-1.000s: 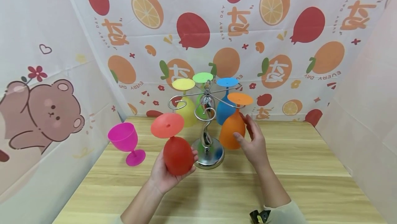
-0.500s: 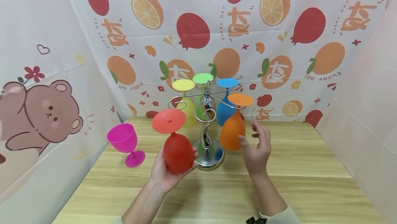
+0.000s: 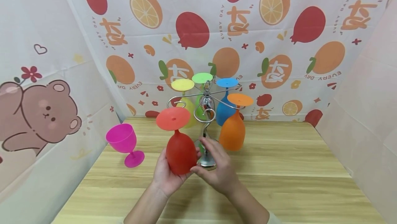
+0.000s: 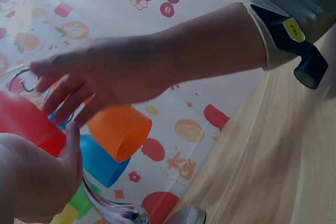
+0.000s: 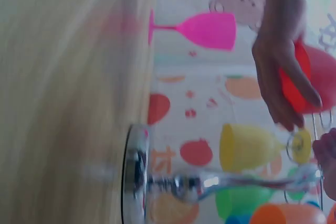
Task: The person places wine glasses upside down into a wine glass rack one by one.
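- Several "EVERY DAY" prints (image 3: pixel 222 21) behind the grip
- One red cup (image 3: pixel 181 151), left hand (image 3: pixel 165 175) curled round it
- Right hand (image 3: pixel 221 169) beside, spread, empty
- Four hanging cups (image 3: pixel 232 134) beyond, one pink cup (image 3: pixel 122 142) leftward

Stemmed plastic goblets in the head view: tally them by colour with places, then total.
Red stemmed plastic goblet: 1, held in the left hand
Magenta goblet: 1, upright on the pale wood-grain table
Orange goblet: 1, hanging from the chrome metal rack
Yellow goblet: 1, hanging there
Green goblet: 1, hanging there
Blue goblet: 1, hanging there
Total: 6
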{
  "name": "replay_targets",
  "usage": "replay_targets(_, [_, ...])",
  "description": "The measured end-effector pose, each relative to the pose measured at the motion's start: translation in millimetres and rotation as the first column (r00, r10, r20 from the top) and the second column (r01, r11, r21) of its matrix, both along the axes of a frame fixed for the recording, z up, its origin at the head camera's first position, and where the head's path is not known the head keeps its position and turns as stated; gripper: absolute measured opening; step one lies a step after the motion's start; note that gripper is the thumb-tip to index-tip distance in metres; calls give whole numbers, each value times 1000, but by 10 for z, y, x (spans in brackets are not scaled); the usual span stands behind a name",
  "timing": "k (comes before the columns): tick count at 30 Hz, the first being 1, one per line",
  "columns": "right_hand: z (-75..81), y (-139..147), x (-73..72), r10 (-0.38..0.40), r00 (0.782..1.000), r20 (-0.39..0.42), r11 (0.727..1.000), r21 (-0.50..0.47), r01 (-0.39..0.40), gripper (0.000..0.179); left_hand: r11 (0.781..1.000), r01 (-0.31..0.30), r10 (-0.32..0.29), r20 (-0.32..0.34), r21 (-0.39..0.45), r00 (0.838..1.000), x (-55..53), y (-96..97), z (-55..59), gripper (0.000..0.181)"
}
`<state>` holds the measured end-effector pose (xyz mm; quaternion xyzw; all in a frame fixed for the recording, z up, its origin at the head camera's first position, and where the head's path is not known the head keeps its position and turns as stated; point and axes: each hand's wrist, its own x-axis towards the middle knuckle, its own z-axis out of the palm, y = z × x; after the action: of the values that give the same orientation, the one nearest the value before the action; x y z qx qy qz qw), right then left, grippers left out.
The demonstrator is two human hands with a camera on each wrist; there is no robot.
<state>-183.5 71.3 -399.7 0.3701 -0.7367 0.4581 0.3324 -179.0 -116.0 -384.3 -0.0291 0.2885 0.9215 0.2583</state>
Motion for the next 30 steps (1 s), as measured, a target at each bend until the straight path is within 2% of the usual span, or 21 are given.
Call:
replay_targets(2, [-1,-81,39,32,989,144,999,31,-37,78,1000,-14,14,-6,-16,1000,11,14,3,58])
replay_targets(5, [4,-172,62,62,948,311,997,27,-75,87,998,-55,55,-4,-36,999,27,33,0,52])
replay_targets(9, [-1,-247,54,75,898,434,996,12,-89,95,993,-102,102,-7,-56,995,45,45,-5,46])
replay_targets(12, [-4,-277,50,77,876,476,995,14,-96,96,990,-123,123,-4,-66,992,54,50,-5,44])
replay_targets(14, [-6,-291,48,76,873,482,995,25,-100,96,988,-132,132,1,-76,991,57,51,-3,42])
replay_targets(20, [-16,-316,41,64,891,450,994,49,-96,96,986,-144,146,17,-88,989,65,49,8,41])
replay_targets(24, [-25,-326,37,56,893,446,996,40,-82,96,985,-151,153,14,-87,988,79,42,22,41])
replay_targets(30, [-6,-330,34,56,899,435,997,21,-72,94,990,-126,126,-19,-59,992,87,-7,38,41])
